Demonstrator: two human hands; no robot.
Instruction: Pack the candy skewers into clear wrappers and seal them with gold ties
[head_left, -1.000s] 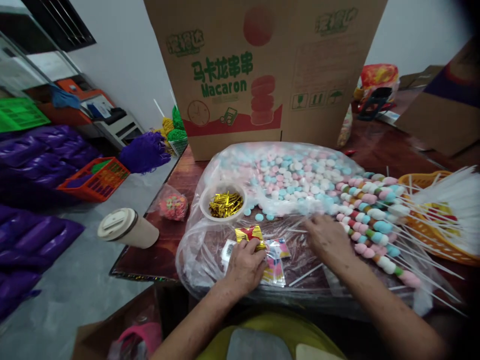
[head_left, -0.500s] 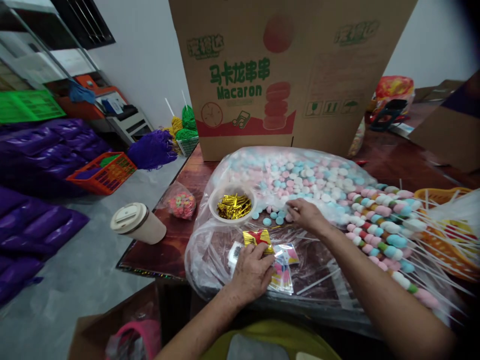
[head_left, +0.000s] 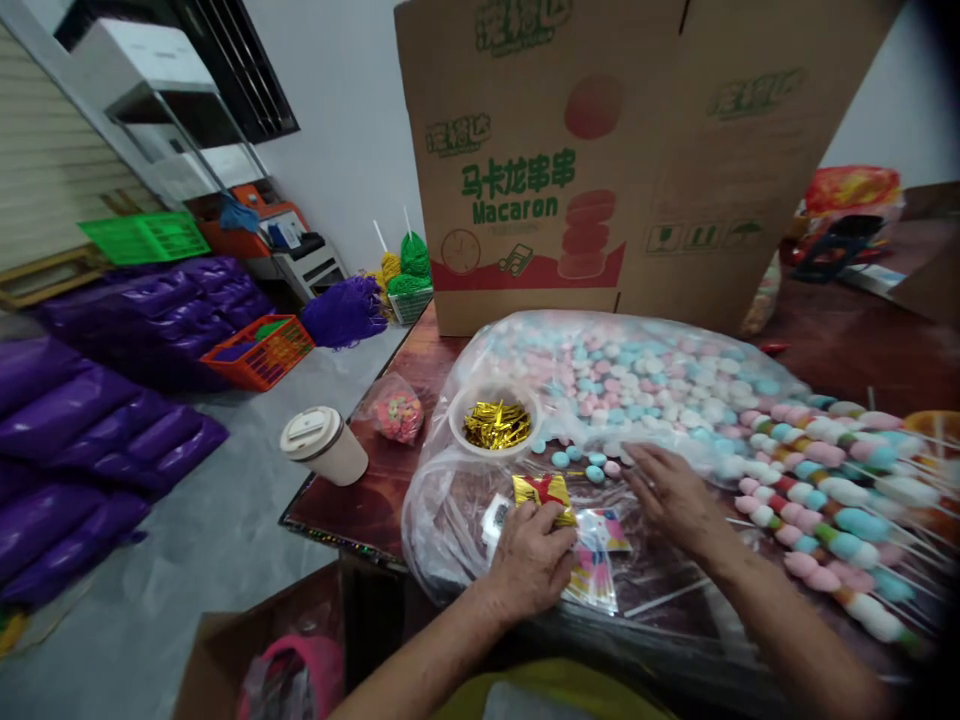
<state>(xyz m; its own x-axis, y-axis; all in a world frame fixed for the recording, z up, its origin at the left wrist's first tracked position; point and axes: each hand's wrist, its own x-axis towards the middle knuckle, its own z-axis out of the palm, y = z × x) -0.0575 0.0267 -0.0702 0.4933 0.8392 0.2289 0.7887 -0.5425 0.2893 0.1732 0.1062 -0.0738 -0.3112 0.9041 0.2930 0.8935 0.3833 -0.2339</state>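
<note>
The left hand (head_left: 529,560) pinches small printed packets (head_left: 592,560) just below the bowl of gold ties (head_left: 495,425), while the open, empty right hand (head_left: 671,490) rests nearer the loose candies (head_left: 592,465) beside that bowl.

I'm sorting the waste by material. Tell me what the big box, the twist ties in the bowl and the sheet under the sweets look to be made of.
Big box: brown corrugated cardboard, matt, printed green and red. Twist ties: shiny gold, likely metallic foil, judging by the glint. Sheet: thin clear plastic film, glossy and wrinkled, with the table showing through.
</note>
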